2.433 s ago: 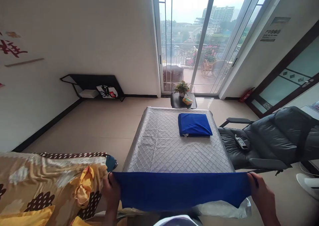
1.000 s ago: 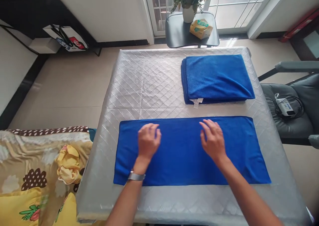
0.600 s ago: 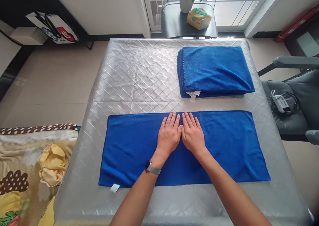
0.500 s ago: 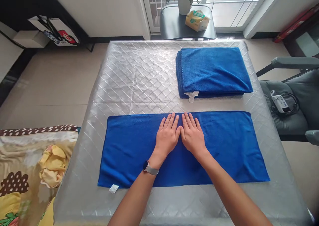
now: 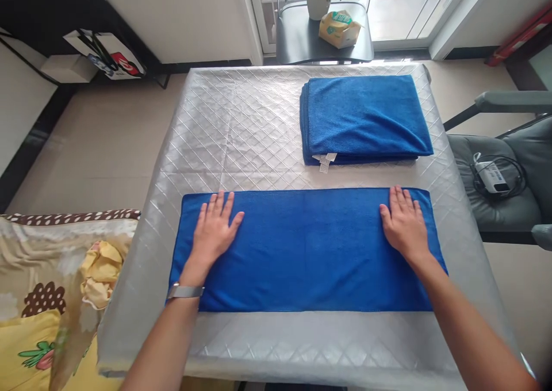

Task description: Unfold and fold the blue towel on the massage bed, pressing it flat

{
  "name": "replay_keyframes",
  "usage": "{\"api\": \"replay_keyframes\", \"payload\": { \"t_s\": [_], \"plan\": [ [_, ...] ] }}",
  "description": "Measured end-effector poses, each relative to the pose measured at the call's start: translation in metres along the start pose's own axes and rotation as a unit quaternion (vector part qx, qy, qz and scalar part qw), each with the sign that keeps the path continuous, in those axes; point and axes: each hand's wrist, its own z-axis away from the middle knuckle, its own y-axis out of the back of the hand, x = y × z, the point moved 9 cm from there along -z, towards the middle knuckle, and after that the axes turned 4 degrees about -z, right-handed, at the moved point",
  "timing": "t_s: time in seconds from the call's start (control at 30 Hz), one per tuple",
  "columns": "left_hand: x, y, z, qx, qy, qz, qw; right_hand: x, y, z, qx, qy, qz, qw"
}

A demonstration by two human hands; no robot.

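A blue towel [image 5: 302, 247] lies spread in a long strip across the near half of the table. Flat on its left part rests my left hand [image 5: 214, 227], fingers apart and pointing to the far edge; a watch band circles that wrist. My right hand [image 5: 404, 221] lies flat near the towel's right end, its fingertips at the far edge. Both palms touch the cloth and hold nothing. Beyond the towel, toward the back right, sits a stack of folded blue towels [image 5: 366, 115] with white tags [image 5: 325, 161] hanging from its near side.
The table [image 5: 241, 126] has a silver quilted cover. Behind it a dark chair [image 5: 297, 40] bears a potted plant [image 5: 318, 3] and a yellow packet [image 5: 340, 30]. At right, a grey armchair [image 5: 509, 213] holds a cabled white device [image 5: 492, 175]. Patterned bedding [image 5: 26, 259] lies at left.
My hands have slid apart from the towel's middle, the left one leftward and the right one rightward. The cloth under them looks smoother. The view has shifted slightly.
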Motion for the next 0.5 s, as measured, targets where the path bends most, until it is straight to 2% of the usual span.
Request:
{"api": "replay_keyframes", "payload": {
  "t_s": [0.1,0.2,0.3,0.5],
  "plan": [
    [-0.054,-0.003,0.004,-0.006,0.037,0.014,0.999,0.037,0.003,0.000,0.000,-0.029,0.001,1.000],
    [-0.090,-0.006,0.005,-0.005,0.065,0.033,0.997,0.056,0.005,0.000,0.001,-0.032,-0.009,0.999],
    [-0.101,-0.008,0.004,-0.001,0.068,0.041,0.997,0.060,0.004,0.000,0.000,-0.021,-0.018,1.000],
    [-0.095,-0.005,0.003,-0.001,0.068,0.036,0.997,0.060,0.005,-0.001,0.008,-0.026,-0.006,1.000]
  ]
}}
